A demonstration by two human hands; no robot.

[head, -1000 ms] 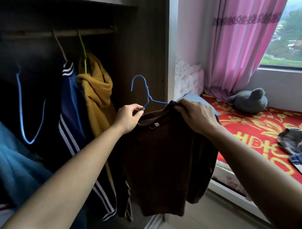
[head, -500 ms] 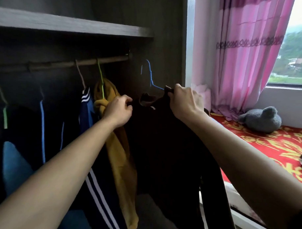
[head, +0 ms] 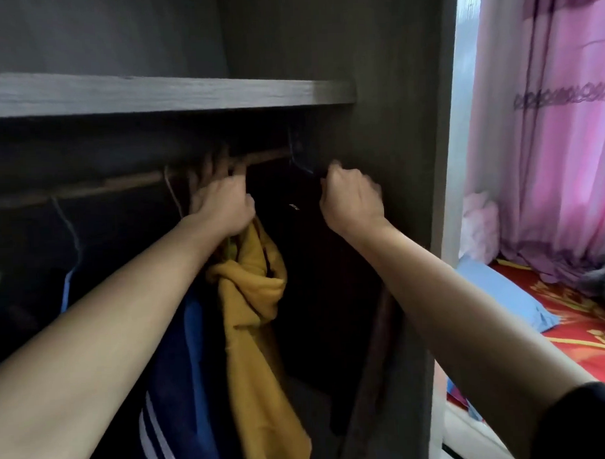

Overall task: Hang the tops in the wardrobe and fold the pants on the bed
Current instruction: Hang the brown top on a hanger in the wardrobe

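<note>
L hand (head: 221,206) & R hand (head: 351,202) are gripping a dark top (head: 295,257) by its shoulders, just under the wardrobe rail (head: 131,182).

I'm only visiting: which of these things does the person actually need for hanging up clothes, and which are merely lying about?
In use: left hand, right hand, the dark top between them, its hanger, the wardrobe rail.

Just there: yellow hoodie and striped blue jacket, both already hung; shelf; pink curtain; blue pillow; red bedcover.
</note>
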